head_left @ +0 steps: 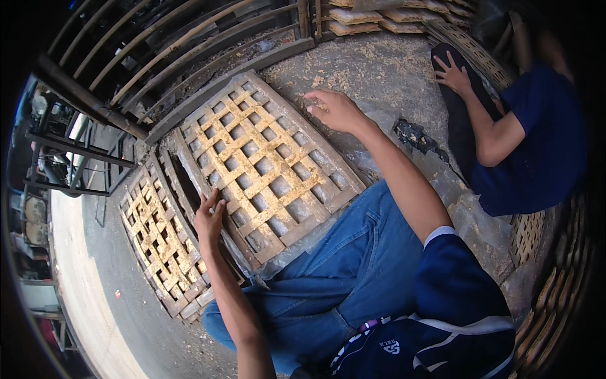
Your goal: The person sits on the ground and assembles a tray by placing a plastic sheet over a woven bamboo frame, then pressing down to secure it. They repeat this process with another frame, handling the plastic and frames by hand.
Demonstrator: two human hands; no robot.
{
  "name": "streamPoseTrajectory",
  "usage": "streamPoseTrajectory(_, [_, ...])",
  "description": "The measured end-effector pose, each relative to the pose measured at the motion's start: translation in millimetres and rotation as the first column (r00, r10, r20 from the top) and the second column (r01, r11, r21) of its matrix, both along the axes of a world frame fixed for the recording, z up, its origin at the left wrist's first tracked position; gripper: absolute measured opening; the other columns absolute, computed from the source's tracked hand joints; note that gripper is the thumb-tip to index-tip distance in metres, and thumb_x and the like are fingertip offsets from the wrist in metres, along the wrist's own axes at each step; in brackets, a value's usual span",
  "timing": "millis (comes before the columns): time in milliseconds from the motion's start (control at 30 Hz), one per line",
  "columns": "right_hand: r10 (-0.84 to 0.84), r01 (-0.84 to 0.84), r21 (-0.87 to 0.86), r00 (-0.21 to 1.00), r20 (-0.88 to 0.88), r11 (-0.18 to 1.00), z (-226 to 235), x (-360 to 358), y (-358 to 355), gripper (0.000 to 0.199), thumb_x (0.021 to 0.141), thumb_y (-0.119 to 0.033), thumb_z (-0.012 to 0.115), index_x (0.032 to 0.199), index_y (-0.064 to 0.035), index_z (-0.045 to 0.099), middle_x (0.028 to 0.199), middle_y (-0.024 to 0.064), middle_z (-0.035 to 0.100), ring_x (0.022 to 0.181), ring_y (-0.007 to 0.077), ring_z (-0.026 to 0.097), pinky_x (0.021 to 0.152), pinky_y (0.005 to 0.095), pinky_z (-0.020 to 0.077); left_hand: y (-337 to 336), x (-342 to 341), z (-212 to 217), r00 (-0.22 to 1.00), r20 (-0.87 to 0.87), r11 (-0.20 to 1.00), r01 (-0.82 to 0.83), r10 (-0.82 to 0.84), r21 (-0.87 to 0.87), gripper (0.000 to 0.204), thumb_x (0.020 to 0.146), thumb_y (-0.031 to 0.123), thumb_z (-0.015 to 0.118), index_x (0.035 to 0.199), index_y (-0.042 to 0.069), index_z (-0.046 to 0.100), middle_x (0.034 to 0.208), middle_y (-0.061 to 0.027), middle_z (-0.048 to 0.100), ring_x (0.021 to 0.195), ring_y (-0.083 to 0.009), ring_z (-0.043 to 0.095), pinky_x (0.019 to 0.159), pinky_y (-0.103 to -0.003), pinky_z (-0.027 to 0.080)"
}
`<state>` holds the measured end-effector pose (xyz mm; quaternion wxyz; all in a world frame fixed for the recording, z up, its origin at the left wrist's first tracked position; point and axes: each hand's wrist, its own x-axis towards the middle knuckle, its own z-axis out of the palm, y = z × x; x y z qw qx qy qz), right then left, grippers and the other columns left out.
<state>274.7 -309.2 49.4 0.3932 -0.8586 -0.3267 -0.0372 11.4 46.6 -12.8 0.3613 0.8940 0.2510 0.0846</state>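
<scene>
A woven bamboo lattice panel in a grey wooden frame lies tilted over my lap and the concrete floor. My left hand rests with spread fingers on the panel's near-left frame edge. My right hand reaches to the far right corner of the panel, fingers curled down touching the frame there. Neither hand holds anything loose. My legs in blue jeans sit under the panel's near edge.
A second lattice panel lies on the floor to the left. Another seated person in dark blue sits at the right, a hand on their knee. Bamboo poles lean behind. More panels are stacked at the top and along the right rim.
</scene>
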Motion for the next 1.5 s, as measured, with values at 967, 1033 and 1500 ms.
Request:
streamPoseTrajectory(967, [-0.314,0.206,-0.448,0.932,-0.182,0.870,-110,-81,-293,0.086,0.058,-0.013,0.079,0.140,-0.0030,0.055,0.137,0.0235,0.059,0.131,0.0349,0.054,0.111,0.0397,0.0398,1,-7,-5,0.985,0.171,0.999,0.017,-0.025,0.052,0.040,0.094,0.026,0.067,0.130,0.011,0.067,0.126,-0.0168,0.068,0.111,-0.0336,0.068,0.092,-0.040,0.053])
streamPoseTrajectory(1033, [-0.452,0.327,-0.567,0.887,-0.091,0.756,-98,-87,-276,0.072,0.063,-0.019,0.083,0.129,-0.0003,0.062,0.130,0.0247,0.062,0.125,0.0379,0.056,0.108,0.0423,0.0432,12,-12,-10,0.990,0.137,1.000,-0.019,0.022,-0.025,0.039,0.095,0.024,0.066,0.131,0.009,0.066,0.128,-0.0171,0.068,0.112,-0.0307,0.067,0.090,-0.038,0.054])
streamPoseTrajectory(1500, [-0.526,0.554,-0.142,0.828,0.194,0.820,56,-202,-273,0.016,0.081,-0.004,0.069,0.097,-0.0001,0.067,0.092,0.0160,0.065,0.087,0.0355,0.066,0.076,0.0392,0.0510,2,-14,-4,0.984,0.180,0.999,-0.014,0.005,0.045,0.039,0.093,0.024,0.067,0.128,0.007,0.067,0.125,-0.0193,0.068,0.113,-0.0353,0.067,0.096,-0.042,0.053])
